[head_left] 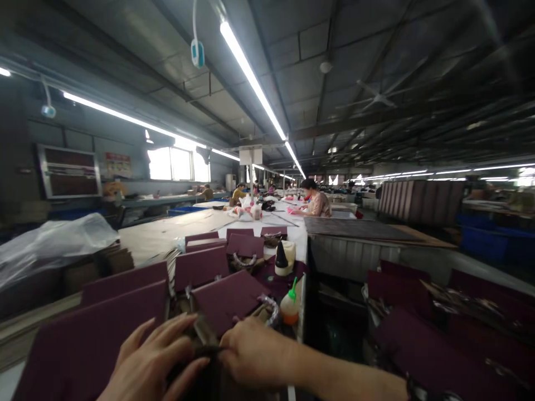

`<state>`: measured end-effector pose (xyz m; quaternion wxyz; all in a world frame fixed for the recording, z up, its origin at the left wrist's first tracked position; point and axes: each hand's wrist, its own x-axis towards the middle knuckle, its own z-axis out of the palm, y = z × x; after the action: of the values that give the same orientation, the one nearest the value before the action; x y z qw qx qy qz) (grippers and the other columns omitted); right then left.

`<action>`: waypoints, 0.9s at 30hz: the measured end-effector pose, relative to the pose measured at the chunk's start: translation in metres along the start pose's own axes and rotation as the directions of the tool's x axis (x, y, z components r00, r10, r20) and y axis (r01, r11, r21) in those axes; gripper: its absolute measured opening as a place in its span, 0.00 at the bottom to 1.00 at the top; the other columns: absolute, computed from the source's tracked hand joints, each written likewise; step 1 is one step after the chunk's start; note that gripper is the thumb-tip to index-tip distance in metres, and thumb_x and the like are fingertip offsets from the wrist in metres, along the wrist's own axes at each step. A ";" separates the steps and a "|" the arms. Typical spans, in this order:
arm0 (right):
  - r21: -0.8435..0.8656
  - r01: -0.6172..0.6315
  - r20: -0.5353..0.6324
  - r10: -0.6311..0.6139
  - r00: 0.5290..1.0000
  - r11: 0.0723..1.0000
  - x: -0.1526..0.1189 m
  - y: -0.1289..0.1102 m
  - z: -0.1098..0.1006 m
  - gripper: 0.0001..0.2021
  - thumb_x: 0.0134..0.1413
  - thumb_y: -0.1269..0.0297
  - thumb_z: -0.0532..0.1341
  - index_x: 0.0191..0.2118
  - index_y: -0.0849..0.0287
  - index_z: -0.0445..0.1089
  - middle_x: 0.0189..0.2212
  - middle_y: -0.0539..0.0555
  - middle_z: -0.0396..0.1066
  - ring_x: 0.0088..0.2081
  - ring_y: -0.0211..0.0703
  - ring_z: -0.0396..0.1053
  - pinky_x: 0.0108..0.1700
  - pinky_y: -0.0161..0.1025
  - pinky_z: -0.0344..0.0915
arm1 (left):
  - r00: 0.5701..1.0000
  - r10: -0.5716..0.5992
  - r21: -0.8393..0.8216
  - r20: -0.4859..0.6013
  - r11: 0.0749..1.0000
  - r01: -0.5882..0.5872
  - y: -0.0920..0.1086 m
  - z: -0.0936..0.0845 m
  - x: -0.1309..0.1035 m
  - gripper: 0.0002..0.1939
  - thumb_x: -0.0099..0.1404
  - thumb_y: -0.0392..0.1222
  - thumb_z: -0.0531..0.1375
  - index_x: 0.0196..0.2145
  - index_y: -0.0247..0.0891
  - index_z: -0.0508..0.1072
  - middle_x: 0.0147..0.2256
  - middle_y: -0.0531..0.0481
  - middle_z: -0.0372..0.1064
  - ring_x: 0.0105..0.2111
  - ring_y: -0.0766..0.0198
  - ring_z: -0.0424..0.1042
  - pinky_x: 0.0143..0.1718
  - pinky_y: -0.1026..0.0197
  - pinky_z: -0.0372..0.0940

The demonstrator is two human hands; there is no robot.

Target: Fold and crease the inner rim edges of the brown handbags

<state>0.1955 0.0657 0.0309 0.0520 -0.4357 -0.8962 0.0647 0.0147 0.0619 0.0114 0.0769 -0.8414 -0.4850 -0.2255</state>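
My left hand (156,359) is closed over one end of a dark strip-like piece (208,351), with the thumb underneath and the fingers bent on top. Opposite it, my right hand (253,348) pinches the other side of that piece in a fist-like grip. What lies below the hands is dark and blurred. Just beyond them leans a maroon handbag (232,301) with a plastic-wrapped handle (271,311). A squeeze bottle (290,307) with a green nozzle and orange liquid stands near my right hand.
More maroon bags (200,267) stand along the white table (301,236). A cream container (288,259) with a black cone sits near its right edge. Maroon pieces (418,334) are piled at right, across a dark gap. A co-worker (318,201) is farther along.
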 end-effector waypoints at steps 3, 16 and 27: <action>0.114 -0.013 -0.014 0.014 1.000 0.993 -0.008 0.013 0.002 0.12 0.51 0.69 0.51 0.31 0.64 0.72 0.29 0.59 0.73 0.30 0.43 0.68 0.29 0.33 0.56 | 0.995 -0.097 0.005 -0.029 0.995 0.097 0.026 -0.015 -0.012 0.13 0.56 0.48 0.54 0.39 0.51 0.71 0.50 0.50 0.64 0.50 0.53 0.62 0.53 0.40 0.45; 0.621 -0.110 0.192 -0.015 0.981 0.776 -0.013 0.048 0.013 0.30 0.52 0.41 0.43 0.25 0.64 0.67 0.20 0.50 0.63 0.22 0.35 0.59 0.24 0.31 0.55 | 0.940 -0.290 -0.439 0.182 0.831 0.341 0.060 -0.018 -0.037 0.26 0.57 0.41 0.48 0.55 0.35 0.58 0.52 0.47 0.61 0.52 0.57 0.59 0.54 0.54 0.54; 0.792 -0.307 0.273 0.145 0.951 0.528 -0.092 0.065 0.016 0.35 0.49 0.37 0.42 0.42 0.68 0.64 0.33 0.61 0.69 0.32 0.42 0.66 0.30 0.35 0.62 | 0.910 -0.319 -0.442 0.266 0.798 0.409 0.055 -0.017 -0.033 0.30 0.56 0.44 0.46 0.56 0.33 0.54 0.54 0.46 0.58 0.54 0.57 0.56 0.55 0.53 0.50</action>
<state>0.3001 0.0323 0.0008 0.1630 -0.4654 -0.6971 0.5205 0.0419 0.0019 0.0164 -0.2268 -0.7403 -0.5701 -0.2748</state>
